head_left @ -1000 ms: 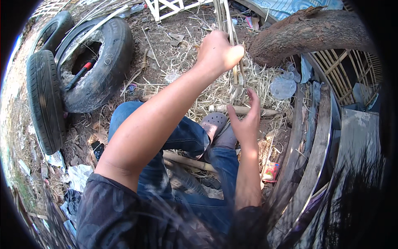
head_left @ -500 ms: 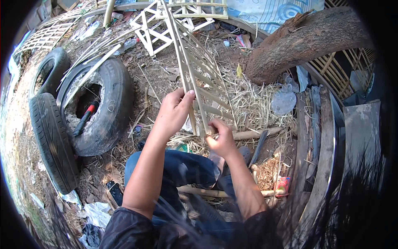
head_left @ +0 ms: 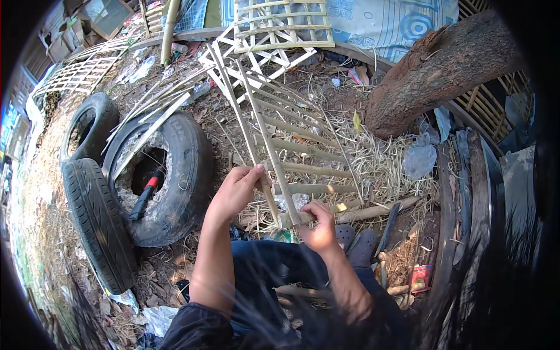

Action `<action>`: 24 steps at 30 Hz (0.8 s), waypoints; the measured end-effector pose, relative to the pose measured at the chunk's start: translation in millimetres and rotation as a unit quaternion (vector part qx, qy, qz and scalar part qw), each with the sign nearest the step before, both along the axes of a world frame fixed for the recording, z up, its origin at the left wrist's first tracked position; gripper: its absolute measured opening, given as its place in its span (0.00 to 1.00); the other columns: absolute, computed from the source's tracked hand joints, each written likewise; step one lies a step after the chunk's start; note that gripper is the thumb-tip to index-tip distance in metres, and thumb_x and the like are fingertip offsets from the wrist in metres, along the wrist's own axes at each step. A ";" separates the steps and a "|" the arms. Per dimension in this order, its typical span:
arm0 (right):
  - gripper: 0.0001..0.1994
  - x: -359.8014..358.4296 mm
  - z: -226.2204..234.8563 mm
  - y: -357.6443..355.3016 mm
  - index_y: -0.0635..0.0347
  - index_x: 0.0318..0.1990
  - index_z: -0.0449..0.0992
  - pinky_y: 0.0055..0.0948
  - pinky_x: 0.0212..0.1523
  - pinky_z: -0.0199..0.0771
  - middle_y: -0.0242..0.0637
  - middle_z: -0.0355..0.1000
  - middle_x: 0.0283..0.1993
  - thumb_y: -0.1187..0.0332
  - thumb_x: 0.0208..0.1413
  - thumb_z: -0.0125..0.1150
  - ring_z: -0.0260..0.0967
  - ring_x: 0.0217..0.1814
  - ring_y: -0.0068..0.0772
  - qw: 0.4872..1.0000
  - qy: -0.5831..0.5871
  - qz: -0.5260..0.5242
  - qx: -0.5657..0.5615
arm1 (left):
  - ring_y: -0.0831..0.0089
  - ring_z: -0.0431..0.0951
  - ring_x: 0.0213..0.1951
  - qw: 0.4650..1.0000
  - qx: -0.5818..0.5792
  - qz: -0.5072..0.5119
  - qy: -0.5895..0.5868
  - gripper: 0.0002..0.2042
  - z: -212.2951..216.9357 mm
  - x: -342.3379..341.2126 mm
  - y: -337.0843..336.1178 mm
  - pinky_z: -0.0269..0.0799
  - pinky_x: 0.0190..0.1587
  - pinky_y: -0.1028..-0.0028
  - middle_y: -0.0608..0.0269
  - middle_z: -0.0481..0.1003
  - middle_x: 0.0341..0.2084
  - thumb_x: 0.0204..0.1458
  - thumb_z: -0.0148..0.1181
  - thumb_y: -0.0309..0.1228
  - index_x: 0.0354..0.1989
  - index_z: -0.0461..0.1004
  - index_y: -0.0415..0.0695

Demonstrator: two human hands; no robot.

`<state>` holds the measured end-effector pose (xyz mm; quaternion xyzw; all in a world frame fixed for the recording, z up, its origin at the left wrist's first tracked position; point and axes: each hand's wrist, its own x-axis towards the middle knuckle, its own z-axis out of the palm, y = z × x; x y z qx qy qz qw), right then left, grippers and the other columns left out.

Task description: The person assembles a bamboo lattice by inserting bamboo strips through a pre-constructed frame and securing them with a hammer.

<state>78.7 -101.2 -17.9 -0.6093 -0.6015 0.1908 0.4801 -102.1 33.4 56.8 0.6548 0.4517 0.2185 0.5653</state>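
A ladder-like bamboo frame (head_left: 315, 170), made of thin strips with several crosspieces, slants away in front of me above the ground. My left hand (head_left: 234, 191) is closed on its left side strip, thumb lying on top. At the frame's near end, my right hand (head_left: 318, 226) has its fingers curled round the corner where a side strip meets the lowest crosspiece. Part of that joint is hidden behind the fingers. A bamboo pole (head_left: 379, 211) lies on the ground just right of my right hand.
Old tyres (head_left: 201, 169) lie at the left, one holding a red-and-black handled tool (head_left: 146, 195). Bamboo lattice panels (head_left: 283, 26) stand at the far side. A thick tree trunk (head_left: 443, 70) leans in from the right, above bamboo shavings (head_left: 385, 163). Wooden planks (head_left: 481, 192) run along the right.
The view has shifted, so the surroundings sit lower and further right. The bamboo frame is turned more open to view, showing its crosspieces more broadly. Both hands keep their hold on it.
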 end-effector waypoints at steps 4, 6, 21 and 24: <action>0.10 4.7 7.2 -2.9 0.62 0.28 0.71 0.36 0.39 0.63 0.40 0.68 0.27 0.73 0.35 0.64 0.66 0.33 0.46 0.999 0.023 -0.024 0.017 | 0.73 0.75 0.33 0.995 -0.045 0.044 -0.072 0.23 8.7 8.9 -8.1 0.68 0.44 0.72 0.58 0.78 0.26 0.63 0.44 0.42 0.32 0.79 0.34; 0.10 10.1 14.4 -4.8 0.62 0.28 0.71 0.35 0.38 0.63 0.40 0.68 0.27 0.74 0.36 0.64 0.66 0.33 0.46 0.999 0.031 -0.033 0.032 | 0.73 0.75 0.33 0.993 -0.045 0.044 -0.100 0.23 2.6 12.3 -9.9 0.68 0.44 0.72 0.58 0.78 0.27 0.63 0.44 0.42 0.33 0.78 0.35; 0.06 34.9 88.5 -23.1 0.66 0.30 0.70 0.23 0.34 0.62 0.34 0.67 0.26 0.77 0.44 0.59 0.64 0.30 0.24 0.993 0.110 -0.036 0.038 | 0.70 0.75 0.38 0.910 -0.159 0.068 -0.378 0.21 20.0 44.0 -46.1 0.68 0.49 0.65 0.60 0.75 0.30 0.62 0.47 0.46 0.33 0.74 0.38; 0.06 32.3 101.4 -24.0 0.65 0.31 0.69 0.22 0.34 0.61 0.31 0.66 0.27 0.77 0.45 0.59 0.62 0.30 0.21 0.994 0.092 -0.028 0.053 | 0.69 0.77 0.35 0.866 -0.193 0.085 -0.453 0.20 16.6 55.3 -55.0 0.72 0.46 0.63 0.59 0.76 0.31 0.63 0.46 0.45 0.35 0.74 0.38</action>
